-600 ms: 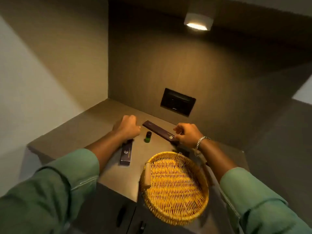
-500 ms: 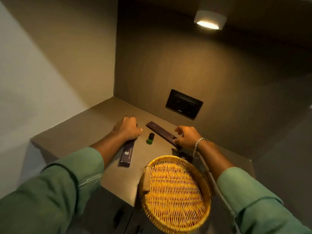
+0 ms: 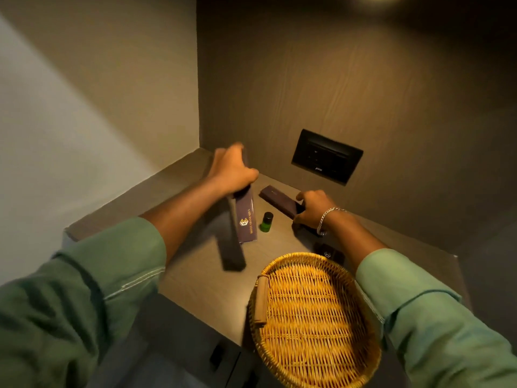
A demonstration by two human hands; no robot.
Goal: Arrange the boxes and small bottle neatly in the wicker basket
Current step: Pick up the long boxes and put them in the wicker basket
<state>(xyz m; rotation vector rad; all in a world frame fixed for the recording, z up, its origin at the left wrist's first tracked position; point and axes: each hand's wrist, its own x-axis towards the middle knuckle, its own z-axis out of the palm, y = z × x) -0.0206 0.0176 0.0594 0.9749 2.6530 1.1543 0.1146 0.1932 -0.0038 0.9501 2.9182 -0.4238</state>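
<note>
My left hand (image 3: pixel 230 170) grips a long dark purple box (image 3: pixel 246 219) with gold lettering, lifted off the counter and tilted, its shadow below it. My right hand (image 3: pixel 314 210) is closed on the near end of a second long dark box (image 3: pixel 277 200), which lies flat on the counter. A small green bottle with a black cap (image 3: pixel 267 222) stands upright between the two boxes. A small dark box (image 3: pixel 330 253) lies partly hidden by my right forearm, just behind the round wicker basket (image 3: pixel 313 320), which holds nothing.
The grey counter (image 3: pixel 195 275) sits in a corner between a left wall and a back panel carrying a black switch plate (image 3: pixel 326 159). The basket overhangs the counter's front edge. Cabinet fronts with a dark handle (image 3: pixel 216 357) lie below.
My left hand has lifted its long box off the counter and tipped it upward. My right hand has closed on the end of the second box. The camera has moved nearer.
</note>
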